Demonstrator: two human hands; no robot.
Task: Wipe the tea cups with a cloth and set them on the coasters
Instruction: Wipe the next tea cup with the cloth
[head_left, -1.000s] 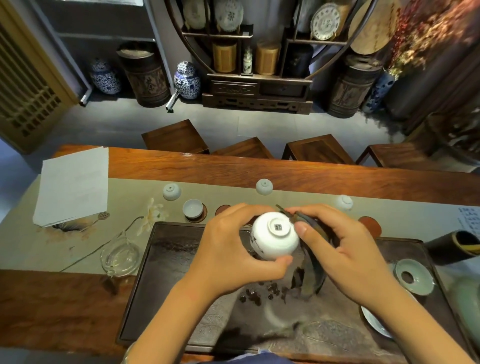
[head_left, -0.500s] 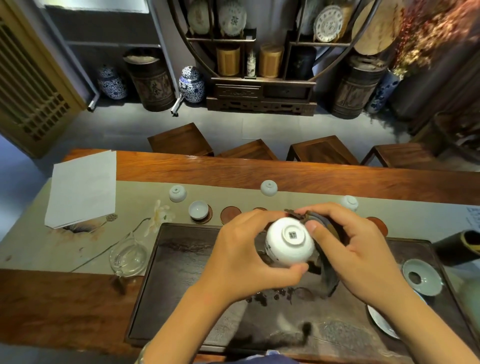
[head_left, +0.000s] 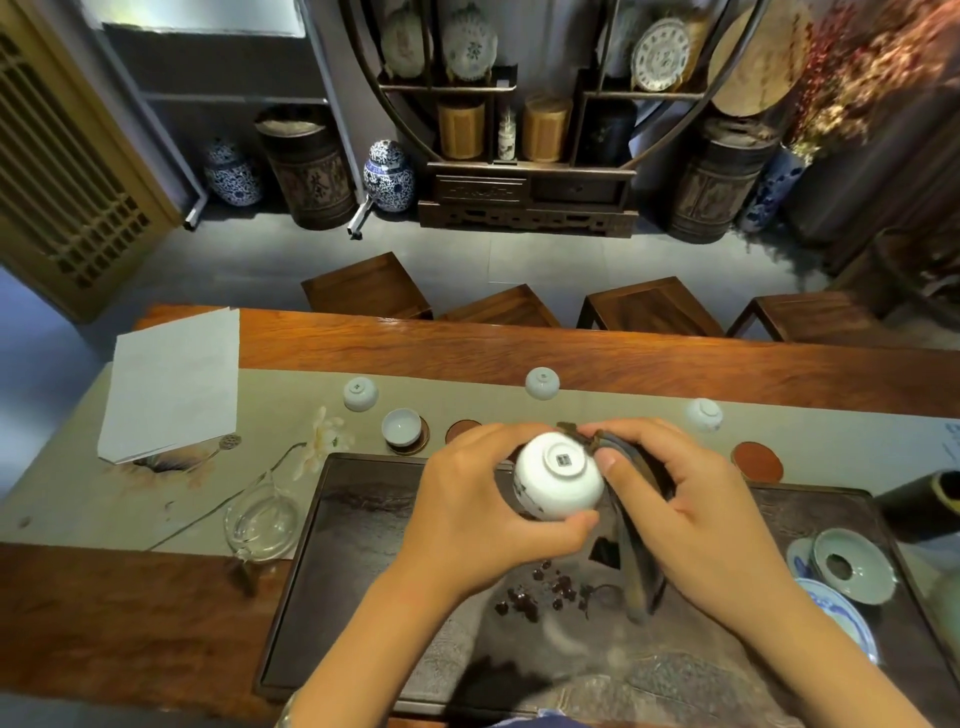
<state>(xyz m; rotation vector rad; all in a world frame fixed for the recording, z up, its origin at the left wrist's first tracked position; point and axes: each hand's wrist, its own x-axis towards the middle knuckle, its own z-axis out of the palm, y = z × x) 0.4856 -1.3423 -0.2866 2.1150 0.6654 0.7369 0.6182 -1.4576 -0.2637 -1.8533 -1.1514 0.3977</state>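
My left hand (head_left: 478, 514) grips a white tea cup (head_left: 558, 475), bottom turned toward me, above the dark tea tray (head_left: 363, 571). My right hand (head_left: 691, 514) presses a dark cloth (head_left: 641, 566) against the cup's right side; the cloth hangs down to the tray. One cup (head_left: 401, 427) stands upright on a coaster (head_left: 422, 441) at the left. Two bare round coasters (head_left: 461, 429) (head_left: 757, 460) lie on the runner. Three cups (head_left: 360, 393) (head_left: 542, 382) (head_left: 704, 414) sit upside down farther back.
A glass pitcher (head_left: 262, 525) stands left of the tray. White paper (head_left: 171, 379) lies at the far left. A celadon lid (head_left: 852, 569), a blue-and-white saucer (head_left: 841, 618) and a dark tube (head_left: 919, 506) are at the right. Dark tea leaves (head_left: 540, 592) dot the tray. Stools line the table's far side.
Both hands have stayed together around the cup; the cup has turned a little within my left hand as the cloth rubs it. The view has shifted slightly.
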